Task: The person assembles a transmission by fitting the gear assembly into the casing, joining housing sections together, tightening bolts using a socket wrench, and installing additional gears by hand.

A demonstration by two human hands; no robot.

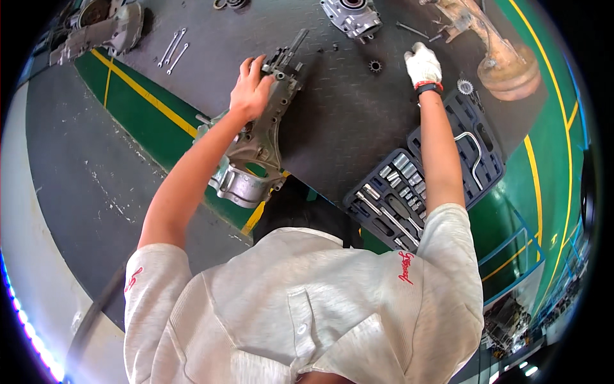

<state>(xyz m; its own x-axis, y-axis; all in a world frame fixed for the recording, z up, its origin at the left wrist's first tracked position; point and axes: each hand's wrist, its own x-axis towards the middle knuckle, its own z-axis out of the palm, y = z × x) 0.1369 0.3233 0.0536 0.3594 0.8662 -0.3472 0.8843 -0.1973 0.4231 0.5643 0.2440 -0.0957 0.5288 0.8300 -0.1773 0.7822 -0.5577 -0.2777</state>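
Note:
My bare left hand (251, 89) grips the upper part of a grey metal gearbox housing (263, 137), its fingers curled over the edge near the shift rods. The housing stands at the left edge of the dark metal tabletop, its round open end closest to me. My right hand (423, 66), in a white glove with a red cuff, is closed above the table on the right. Whatever its fingers hold, if anything, is hidden. A small dark gear (375, 66) lies to its left, and a long bolt (412, 29) lies just beyond it.
Below my right forearm lies an open socket set case (348, 200). Spanners (173, 48) rest at the upper left, near another gearbox casing (125, 29). A second housing (353, 18) sits at the far middle. A rusty axle part (508, 70) and a silver gear (465, 86) are at right.

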